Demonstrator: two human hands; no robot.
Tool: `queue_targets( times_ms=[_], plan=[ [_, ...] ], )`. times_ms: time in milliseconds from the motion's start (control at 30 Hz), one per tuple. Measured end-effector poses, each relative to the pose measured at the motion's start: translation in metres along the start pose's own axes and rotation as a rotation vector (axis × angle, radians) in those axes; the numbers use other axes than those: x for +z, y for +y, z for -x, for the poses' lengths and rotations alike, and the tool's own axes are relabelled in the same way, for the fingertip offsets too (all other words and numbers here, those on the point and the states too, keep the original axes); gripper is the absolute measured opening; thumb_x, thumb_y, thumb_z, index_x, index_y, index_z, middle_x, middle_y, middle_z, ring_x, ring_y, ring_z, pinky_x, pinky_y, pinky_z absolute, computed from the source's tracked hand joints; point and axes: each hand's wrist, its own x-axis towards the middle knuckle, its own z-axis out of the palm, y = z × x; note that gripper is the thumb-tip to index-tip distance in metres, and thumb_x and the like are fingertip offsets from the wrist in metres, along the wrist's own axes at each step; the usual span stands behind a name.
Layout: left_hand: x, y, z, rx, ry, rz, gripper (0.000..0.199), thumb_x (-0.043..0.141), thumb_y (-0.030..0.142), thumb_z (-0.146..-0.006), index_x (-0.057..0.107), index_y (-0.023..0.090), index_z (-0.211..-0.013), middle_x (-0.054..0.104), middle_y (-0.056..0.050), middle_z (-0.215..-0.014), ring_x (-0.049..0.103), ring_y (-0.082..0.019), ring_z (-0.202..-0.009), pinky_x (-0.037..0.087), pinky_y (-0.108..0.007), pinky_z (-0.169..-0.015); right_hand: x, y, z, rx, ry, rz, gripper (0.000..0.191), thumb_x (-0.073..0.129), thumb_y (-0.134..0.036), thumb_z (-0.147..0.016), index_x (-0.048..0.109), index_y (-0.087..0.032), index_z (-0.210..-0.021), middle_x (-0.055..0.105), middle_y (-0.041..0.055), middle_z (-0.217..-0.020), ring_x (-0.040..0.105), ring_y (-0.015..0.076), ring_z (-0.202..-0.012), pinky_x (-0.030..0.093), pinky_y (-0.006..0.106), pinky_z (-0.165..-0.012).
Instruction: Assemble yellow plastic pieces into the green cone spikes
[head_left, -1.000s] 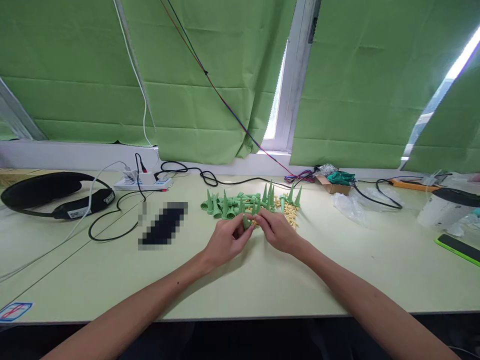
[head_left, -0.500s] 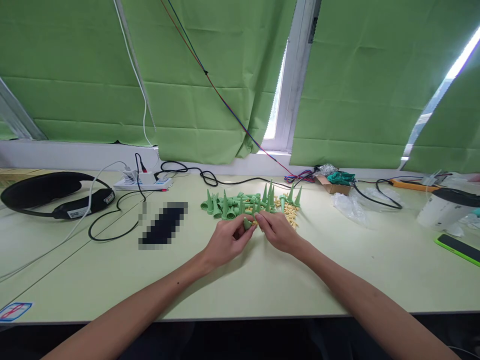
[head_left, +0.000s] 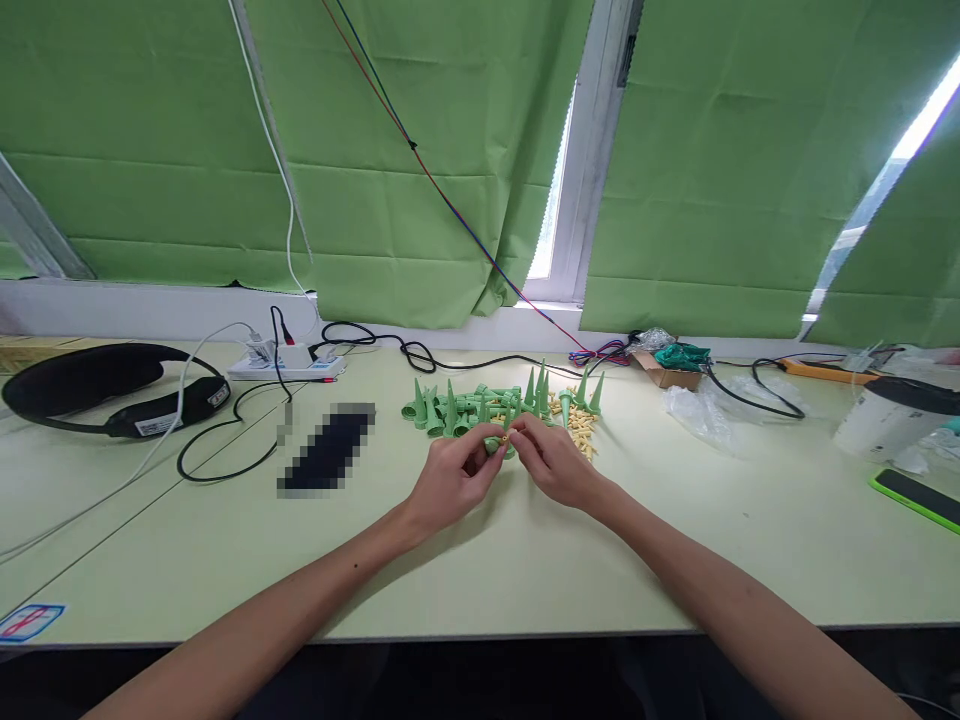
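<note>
Near the middle of the table, my left hand is closed, its thumb and fingers pinching a green plastic cone that they partly cover. My right hand meets it fingertip to fingertip, thumb and index finger pressed together. A tiny tan tip shows between the two hands; which hand grips it is hard to make out. Just beyond them lies a pile of green hollow cones, some standing point up, others on their sides. Small tan pegs are heaped behind my right hand.
Left of the hands lies a pixelated dark object, with a black neckband-like device and a power strip farther left. Toward the right are a plastic bag, a small cardboard box, a lidded cup and a green-edged phone.
My fingertips have drawn closer together, and the green cone in my left hand is now more covered. The pile and the other things stay where they were.
</note>
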Motion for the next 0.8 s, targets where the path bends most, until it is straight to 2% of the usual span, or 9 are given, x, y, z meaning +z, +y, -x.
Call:
queue_targets(
  times_ms=[367,600,800],
  plan=[
    [0.0013,-0.0041,0.0025,0.009,-0.02,0.002,0.01,0.059,0.019,-0.09,0.063,0.018,-0.099,0.039,0.01,-0.052,0.033,-0.005,-0.044,0.032,-0.016,-0.046,-0.0007,0.0062,-0.0005,-0.037,-0.011,0.048,0.027,0.036,-0.031,-0.102,0.037,-0.022,-0.077,0.04,-0.0043,-0.061,0.035,0.0124,-0.053,0.025,0.027,-0.055],
    [0.0006,-0.0031,0.0023,0.006,-0.048,-0.005,0.013,0.057,0.022,-0.091,0.065,0.018,-0.101,0.036,0.01,-0.05,0.03,-0.006,-0.045,0.032,-0.016,-0.047,0.0,0.0068,-0.0014,-0.047,0.016,0.028,0.036,0.035,-0.033,-0.102,0.027,-0.022,-0.069,0.028,-0.0055,-0.057,0.024,0.0115,-0.051,0.021,0.028,-0.052],
    [0.0003,-0.0022,0.0011,0.005,-0.048,0.017,0.011,0.058,0.022,-0.09,0.064,0.018,-0.099,0.037,0.01,-0.05,0.032,-0.006,-0.044,0.033,-0.017,-0.046,0.0009,0.0049,-0.0018,-0.014,0.004,0.052,0.038,0.032,-0.034,-0.103,0.027,-0.022,-0.067,0.029,-0.0049,-0.057,0.027,0.0115,-0.051,0.022,0.028,-0.053]
  ],
)
